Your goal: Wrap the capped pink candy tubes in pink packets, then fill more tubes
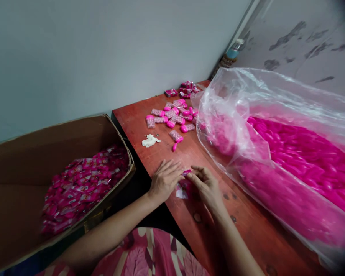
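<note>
My right hand (206, 186) pinches a small dark-pink printed piece (186, 173) between thumb and fingers; I cannot make out whether it is a label or a wrapper. My left hand (167, 179) lies palm down just left of it, fingers stretched out and thumb close to the piece. Below the hands, on the red wooden table (215, 230), lies a little pile of pink and white printed pieces (181, 192), partly in shadow. Ahead of my fingers are a small clear container (176, 135) of pale beads with a pink end and a loose pink cap (174, 147).
Several similar bead containers (172, 113) lie farther back, near dark-pink packets (187, 89). A crumpled white scrap (151, 140) is at the left edge. A large clear bag (218, 153) of pink plastic parts fills the right. A cardboard box (109, 120) holds many pink-wrapped items (80, 188).
</note>
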A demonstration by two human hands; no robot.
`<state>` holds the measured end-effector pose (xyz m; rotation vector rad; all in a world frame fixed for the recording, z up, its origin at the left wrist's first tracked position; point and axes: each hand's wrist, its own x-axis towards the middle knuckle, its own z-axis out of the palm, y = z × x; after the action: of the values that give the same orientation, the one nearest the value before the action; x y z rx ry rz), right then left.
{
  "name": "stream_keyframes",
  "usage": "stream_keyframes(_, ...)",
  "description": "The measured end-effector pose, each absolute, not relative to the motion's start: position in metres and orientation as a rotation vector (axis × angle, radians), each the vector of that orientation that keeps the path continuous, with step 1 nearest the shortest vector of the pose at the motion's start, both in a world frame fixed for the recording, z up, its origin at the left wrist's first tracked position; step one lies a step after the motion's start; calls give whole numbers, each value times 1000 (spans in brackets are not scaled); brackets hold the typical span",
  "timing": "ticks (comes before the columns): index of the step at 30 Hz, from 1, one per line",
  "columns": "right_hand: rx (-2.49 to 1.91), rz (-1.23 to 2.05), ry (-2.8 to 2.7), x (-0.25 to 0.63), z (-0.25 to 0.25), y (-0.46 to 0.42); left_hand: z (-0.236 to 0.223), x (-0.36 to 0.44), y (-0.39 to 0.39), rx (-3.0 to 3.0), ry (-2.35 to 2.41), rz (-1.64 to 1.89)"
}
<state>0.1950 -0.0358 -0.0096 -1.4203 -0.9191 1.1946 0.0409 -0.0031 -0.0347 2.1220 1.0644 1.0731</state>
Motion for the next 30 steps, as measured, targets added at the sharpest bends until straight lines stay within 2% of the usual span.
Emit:
stream_keyframes(3,-1348,1213,-764,187,0,-28,-23,38,-2,1590,1096,1096)
stream_keyframes(6,-1329,1228,-719,178,6,-22,-14,35,-2,1035,958,946)
stream_keyframes(11,-1377,1283,-1012,170,3,-14,-11,30,-2,637,826,854)
stream_keyframes(13,-1452,1179,-1272,176,6,0,-10,27,0,610,886,879)
stream_keyframes(18,-1562,512,-1986,201,22,65,-7,19,4,547,1012,924)
stream_keyframes(21,-1658,403,-2257,201,23,94,-5,13,4,496,1018,943)
stream_keyframes(25,-1955,215,-2289,188,2,101,-7,5,9,502,1048,999)
stream_keyframes(27,-1936,130,-2271,188,-9,100,-7,0,17,668,1090,1024)
stream_keyframes(30,-1776,126,-2314,197,-19,99,-8,-4,39,1216,1154,1056)
